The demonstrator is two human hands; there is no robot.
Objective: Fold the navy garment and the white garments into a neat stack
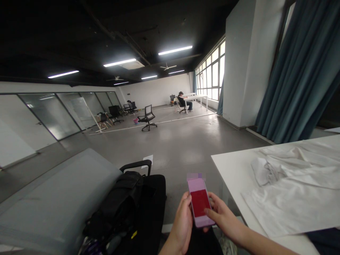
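Observation:
A smartphone (199, 198) with a red and pink screen is held up in front of me, tilted slightly. My left hand (183, 216) wraps round its left edge, thumb along the side. From the right, my right hand (220, 212) grips the lower right edge, with its thumb over the lower part of the screen. Fingers behind the phone are mostly hidden. To the right of the phone, a crumpled white cloth (289, 187) lies on a white table (228, 164).
Close on the left stands an office chair (156, 187) with a black bag (122, 198) on it, beside a large grey surface (61, 184). Farther off are another office chair (147, 117) and a person (183, 101) seated at a white table. A blue curtain (297, 78) hangs at right.

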